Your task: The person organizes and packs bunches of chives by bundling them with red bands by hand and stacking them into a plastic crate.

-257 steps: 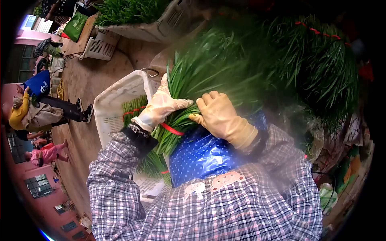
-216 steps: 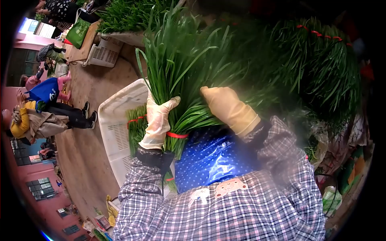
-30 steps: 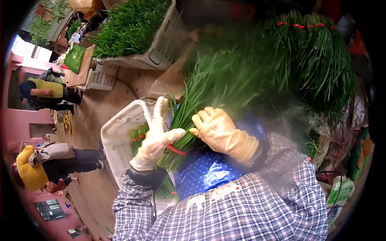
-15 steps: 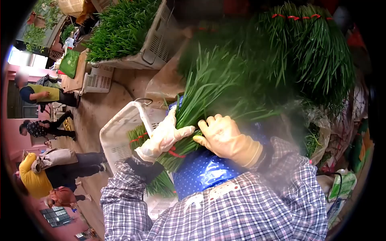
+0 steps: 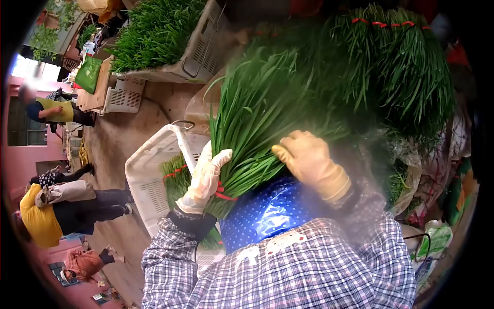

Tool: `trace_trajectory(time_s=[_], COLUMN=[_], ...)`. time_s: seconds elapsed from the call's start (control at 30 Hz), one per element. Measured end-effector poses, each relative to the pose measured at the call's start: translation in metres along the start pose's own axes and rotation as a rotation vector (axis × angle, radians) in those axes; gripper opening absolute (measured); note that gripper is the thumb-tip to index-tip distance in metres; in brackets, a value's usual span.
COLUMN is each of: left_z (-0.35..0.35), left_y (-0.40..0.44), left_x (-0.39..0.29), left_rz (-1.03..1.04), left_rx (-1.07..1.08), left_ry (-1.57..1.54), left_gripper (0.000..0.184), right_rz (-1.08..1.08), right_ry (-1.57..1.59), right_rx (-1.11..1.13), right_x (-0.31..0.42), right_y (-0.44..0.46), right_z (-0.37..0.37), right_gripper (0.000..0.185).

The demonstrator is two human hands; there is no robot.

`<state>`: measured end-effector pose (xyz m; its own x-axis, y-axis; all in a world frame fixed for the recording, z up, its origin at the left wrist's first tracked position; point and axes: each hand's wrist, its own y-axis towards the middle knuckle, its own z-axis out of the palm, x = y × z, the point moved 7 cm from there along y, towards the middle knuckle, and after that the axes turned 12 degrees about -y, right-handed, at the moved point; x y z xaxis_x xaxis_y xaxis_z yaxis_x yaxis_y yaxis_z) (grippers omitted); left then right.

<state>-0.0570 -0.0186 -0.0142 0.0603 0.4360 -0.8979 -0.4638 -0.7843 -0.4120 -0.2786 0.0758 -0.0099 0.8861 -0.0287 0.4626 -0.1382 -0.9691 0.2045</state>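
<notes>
No readable text; pale marks on green bag too small.

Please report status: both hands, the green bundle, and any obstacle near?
Left hand against green bundle. Right hand at its leaves. Red band on stems, leaves fanned. No obstruction visible; view partly hazy.

left hand: covers one end of red band on leaf bundle | right hand: most fingertips curled out of sight, grip can't be told | right sleeve: hazy blur near cuff | near crate: partly behind left sleeve | far crate: cut by top edge | green bag: print too small to read
</notes>
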Motion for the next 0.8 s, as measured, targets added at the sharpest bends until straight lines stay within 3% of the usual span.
trace_trajectory(time_s=[0.07,0.13,0.27,0.33,0.43,0.53,0.67,0.8], left_z=[0.004,0.005,0.008,0.012,0.016,0.018,0.017,0.011], left_y=[-0.004,-0.007,-0.008,-0.009,-0.011,-0.015,-0.014,-0.011], left_x=[-0.008,-0.012,-0.008,-0.007,-0.008,-0.019,-0.025,-0.017], left_rz=[0.01,0.042,0.063,0.047,0.036,0.195,0.184,0.185], left_rx=[-0.032,-0.051,-0.061,-0.056,-0.043,-0.017,-0.045,-0.028], left_ry=[0.087,0.177,0.137,0.118,0.144,0.33,0.487,0.447], left_gripper=[0.049,0.05,0.053,0.056,0.056,0.057,0.059,0.059], right_rz=[0.075,0.029,0.046,-0.061,-0.142,-0.201,-0.278,-0.352], right_ry=[-0.019,-0.178,-0.197,-0.085,-0.187,-0.108,-0.421,-0.296], right_rx=[0.043,-0.255,-0.502,-0.481,-0.403,-0.439,-0.167,-0.104], right_x=[-0.02,-0.039,-0.028,-0.01,0.0,0.01,-0.001,-0.001], right_y=[0.003,0.01,0.052,0.074,0.102,0.113,0.124,0.125], right_z=[-0.006,-0.03,-0.106,-0.099,-0.062,-0.072,-0.028,-0.009], right_gripper=[0.032,0.024,0.013,0.011,0.012,0.013,0.011,0.012])
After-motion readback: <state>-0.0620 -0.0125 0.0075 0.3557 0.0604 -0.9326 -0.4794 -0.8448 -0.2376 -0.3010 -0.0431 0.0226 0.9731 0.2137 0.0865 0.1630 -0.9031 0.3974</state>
